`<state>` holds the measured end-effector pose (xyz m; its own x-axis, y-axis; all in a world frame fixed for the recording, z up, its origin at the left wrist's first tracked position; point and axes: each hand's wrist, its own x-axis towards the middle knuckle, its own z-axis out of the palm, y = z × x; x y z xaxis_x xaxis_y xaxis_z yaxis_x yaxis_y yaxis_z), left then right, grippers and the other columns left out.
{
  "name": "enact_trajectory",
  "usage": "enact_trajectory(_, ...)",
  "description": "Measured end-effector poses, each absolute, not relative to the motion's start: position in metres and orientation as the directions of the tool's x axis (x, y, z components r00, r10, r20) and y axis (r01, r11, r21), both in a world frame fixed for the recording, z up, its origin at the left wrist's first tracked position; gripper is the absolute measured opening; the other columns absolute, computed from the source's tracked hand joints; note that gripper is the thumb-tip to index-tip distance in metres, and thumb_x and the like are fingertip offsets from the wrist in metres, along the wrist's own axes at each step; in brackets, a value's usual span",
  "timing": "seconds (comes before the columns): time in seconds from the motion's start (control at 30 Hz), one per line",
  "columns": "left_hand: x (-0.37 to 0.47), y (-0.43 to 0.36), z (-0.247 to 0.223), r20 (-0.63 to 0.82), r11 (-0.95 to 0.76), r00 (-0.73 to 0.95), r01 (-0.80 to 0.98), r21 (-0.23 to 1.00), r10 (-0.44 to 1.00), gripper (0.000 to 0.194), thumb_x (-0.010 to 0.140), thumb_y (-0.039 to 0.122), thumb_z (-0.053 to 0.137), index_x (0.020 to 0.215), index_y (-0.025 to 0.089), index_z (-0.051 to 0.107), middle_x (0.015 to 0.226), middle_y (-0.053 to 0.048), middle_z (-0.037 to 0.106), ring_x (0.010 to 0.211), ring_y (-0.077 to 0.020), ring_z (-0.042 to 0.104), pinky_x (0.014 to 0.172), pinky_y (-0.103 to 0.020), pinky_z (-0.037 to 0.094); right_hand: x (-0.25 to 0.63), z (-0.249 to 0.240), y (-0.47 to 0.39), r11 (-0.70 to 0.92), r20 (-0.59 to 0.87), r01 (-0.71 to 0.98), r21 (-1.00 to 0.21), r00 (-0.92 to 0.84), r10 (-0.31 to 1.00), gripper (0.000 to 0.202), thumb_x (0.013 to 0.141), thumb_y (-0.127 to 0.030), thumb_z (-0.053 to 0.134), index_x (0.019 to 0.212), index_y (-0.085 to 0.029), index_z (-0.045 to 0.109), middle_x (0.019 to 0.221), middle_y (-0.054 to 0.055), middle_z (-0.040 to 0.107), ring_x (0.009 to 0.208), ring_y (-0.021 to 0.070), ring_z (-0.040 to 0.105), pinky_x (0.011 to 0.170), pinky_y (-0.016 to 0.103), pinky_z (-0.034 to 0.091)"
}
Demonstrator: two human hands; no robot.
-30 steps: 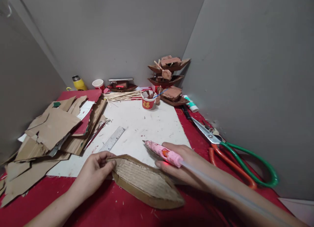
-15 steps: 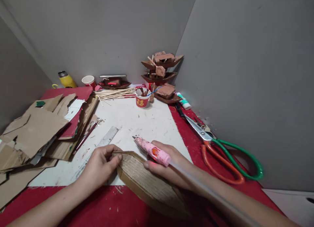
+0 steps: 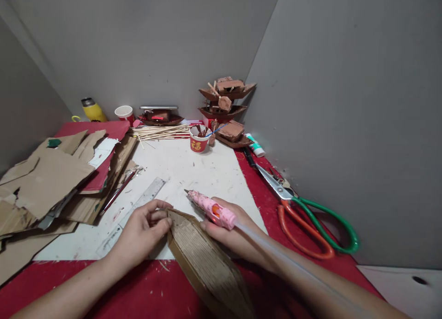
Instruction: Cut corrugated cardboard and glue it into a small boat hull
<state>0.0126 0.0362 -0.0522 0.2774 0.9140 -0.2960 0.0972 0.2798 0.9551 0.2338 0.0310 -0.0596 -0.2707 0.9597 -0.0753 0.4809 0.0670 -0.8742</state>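
A long cardboard boat hull (image 3: 203, 250) with raised sides and a ribbed inner floor slants across the front edge of the white sheet. At its far left end, my left hand (image 3: 148, 231) has its thumb against the rim and its fingers curled round behind. My right hand (image 3: 231, 231) is closed round a pink hot glue gun (image 3: 214, 208) with an orange part on it. The gun's dark nozzle points up and left, above the white sheet and apart from the hull. My right thumb rests by the hull's right rim; the other right fingers are mostly hidden.
Torn cardboard pieces (image 3: 51, 176) are piled on the left, near a clear ruler (image 3: 152, 192). Large scissors (image 3: 286, 197) with green and orange handles lie on the right. Behind stand a paint-stained paper cup (image 3: 199, 142), thin sticks (image 3: 159, 133) and brown model boats (image 3: 224, 109).
The hull has swung so its near end points more toward me. My left fingers have shifted slightly at its tip. The glue gun has moved slightly left. The whole view has shifted a little.
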Motion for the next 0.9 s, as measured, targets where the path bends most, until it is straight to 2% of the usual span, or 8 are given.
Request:
enact_trajectory(0.1, 0.013, 0.037, -0.055, -0.276, 0.257, 0.298, 0.102, 0.961, 0.914, 0.016, 0.075, 0.026, 0.065, 0.084, 0.014, 0.06, 0.069, 0.001, 0.064, 0.062, -0.01, 0.054, 0.059, -0.02, 0.041, 0.245, -0.054, 0.039, 0.15, 0.03, 0.617, -0.772, -0.2, 0.979, 0.014, 0.078, -0.029, 0.058, 0.089, -0.021, 0.061, 0.07, 0.0, 0.063, 0.062, 0.0162, 0.057, 0.055, 0.025, 0.041)
enact_trajectory(0.23, 0.012, 0.039, -0.055, -0.245, 0.22, 0.278, 0.117, 0.968, 0.929, 0.013, 0.074, 0.026, 0.066, 0.08, 0.015, 0.061, 0.065, 0.002, 0.062, 0.059, -0.01, 0.053, 0.058, -0.02, 0.041, 0.266, -0.046, 0.054, 0.119, 0.079, 0.895, -0.43, -0.094, 0.992, 0.016, 0.081, -0.036, 0.054, 0.081, -0.021, 0.052, 0.065, 0.002, 0.059, 0.055, 0.018, 0.053, 0.05, 0.026, 0.03)
enact_trajectory(0.3, 0.009, 0.041, -0.053, -0.218, 0.192, 0.247, 0.126, 0.973, 0.944, 0.015, 0.074, 0.026, 0.066, 0.083, 0.015, 0.062, 0.069, 0.001, 0.063, 0.062, -0.0111, 0.055, 0.059, -0.021, 0.043, 0.275, -0.046, 0.062, 0.101, 0.066, 0.955, -0.28, -0.086, 0.994, 0.015, 0.083, -0.035, 0.053, 0.085, -0.02, 0.051, 0.067, 0.004, 0.06, 0.057, 0.0197, 0.055, 0.05, 0.027, 0.025)
enact_trajectory(0.4, 0.001, 0.047, -0.047, -0.142, 0.122, 0.162, 0.128, 0.984, 0.976, 0.02, 0.074, 0.028, 0.067, 0.09, 0.016, 0.064, 0.074, 0.0, 0.065, 0.066, -0.013, 0.057, 0.063, -0.023, 0.045, 0.288, -0.053, 0.073, 0.102, 0.054, 0.976, -0.194, -0.093, 0.994, 0.023, 0.083, -0.042, 0.054, 0.088, -0.019, 0.052, 0.073, 0.006, 0.064, 0.063, 0.0218, 0.058, 0.051, 0.027, 0.026)
enact_trajectory(0.5, -0.008, 0.051, -0.039, -0.052, 0.038, 0.078, 0.171, 0.984, 0.996, 0.025, 0.076, 0.03, 0.067, 0.097, 0.017, 0.066, 0.084, -0.002, 0.069, 0.073, -0.015, 0.06, 0.067, -0.024, 0.047, 0.299, -0.058, 0.08, 0.113, 0.013, 0.973, -0.199, -0.113, 0.994, 0.034, 0.082, -0.05, 0.055, 0.093, -0.018, 0.056, 0.084, 0.009, 0.067, 0.073, 0.0247, 0.062, 0.057, 0.029, 0.035)
enact_trajectory(0.6, -0.011, 0.049, -0.034, 0.003, -0.017, 0.06, 0.24, 0.971, 0.998, 0.03, 0.079, 0.033, 0.064, 0.104, 0.018, 0.068, 0.097, -0.005, 0.071, 0.087, -0.0193, 0.062, 0.077, -0.027, 0.048, 0.3, -0.053, 0.078, 0.175, 0.069, 0.953, -0.247, -0.163, 0.984, 0.037, 0.082, -0.046, 0.058, 0.101, -0.015, 0.059, 0.099, 0.013, 0.066, 0.088, 0.028, 0.062, 0.07, 0.034, 0.043)
enact_trajectory(0.77, -0.005, 0.038, -0.037, 0.081, -0.119, 0.127, 0.327, 0.938, 0.989, 0.033, 0.08, 0.03, 0.061, 0.11, 0.017, 0.068, 0.109, -0.006, 0.07, 0.103, -0.0228, 0.06, 0.093, -0.033, 0.044, 0.257, -0.024, 0.054, 0.318, 0.227, 0.676, -0.665, -0.222, 0.948, 0.023, 0.088, -0.037, 0.054, 0.097, -0.017, 0.062, 0.096, 0.008, 0.067, 0.082, 0.0188, 0.063, 0.07, 0.03, 0.049)
enact_trajectory(0.9, 0.002, 0.028, -0.041, 0.093, -0.136, 0.152, 0.302, 0.944, 0.984, 0.044, 0.081, 0.027, 0.059, 0.124, 0.019, 0.059, 0.089, -0.002, 0.067, 0.083, -0.0169, 0.062, 0.079, -0.028, 0.048, 0.21, -0.004, 0.037, 0.407, 0.215, 0.533, -0.741, -0.386, 0.897, 0.02, 0.084, -0.027, 0.061, 0.101, -0.018, 0.064, 0.095, 0.006, 0.068, 0.082, 0.0171, 0.063, 0.072, 0.029, 0.05)
